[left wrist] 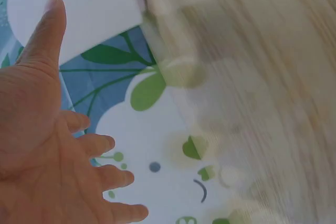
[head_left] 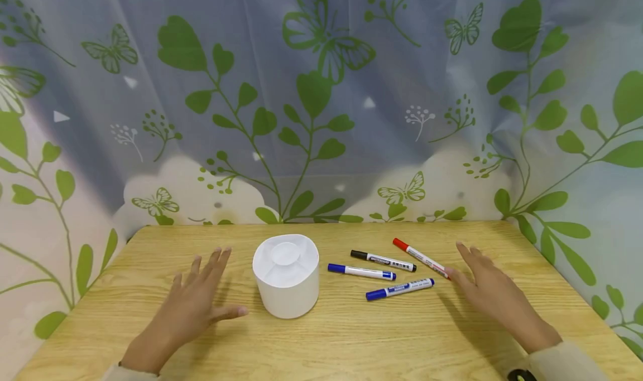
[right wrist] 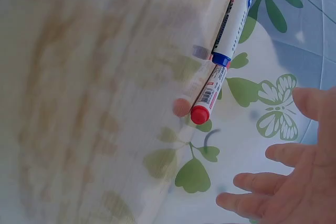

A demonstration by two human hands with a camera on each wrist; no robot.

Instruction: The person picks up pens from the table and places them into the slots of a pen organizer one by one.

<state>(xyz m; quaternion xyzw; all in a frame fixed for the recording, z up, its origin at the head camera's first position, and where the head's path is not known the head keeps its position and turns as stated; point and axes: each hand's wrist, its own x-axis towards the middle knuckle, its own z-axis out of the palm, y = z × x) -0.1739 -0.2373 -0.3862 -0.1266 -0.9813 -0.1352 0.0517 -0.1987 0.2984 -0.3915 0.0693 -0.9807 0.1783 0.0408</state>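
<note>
A white round pen holder (head_left: 287,292) with a divided top stands on the table, left of the middle. My left hand (head_left: 193,303) hovers to its left with fingers spread and thumb pointing toward it. Right of the holder lie a blue-capped marker (head_left: 363,272), a black-capped marker (head_left: 384,260), a thicker blue marker (head_left: 400,289) and a red marker (head_left: 422,257). Beside the red marker's near end is my right hand (head_left: 489,292), its fingers extended and holding nothing. The right wrist view shows the red marker (right wrist: 208,95) and thicker blue marker (right wrist: 234,19) ahead of the spread fingers.
The wood-grain table (head_left: 331,347) ends at the back against a curtain (head_left: 321,124) printed with leaves and butterflies. The same curtain wraps round the left and right sides. A dark band (head_left: 521,375) is on the right wrist, by the sleeve.
</note>
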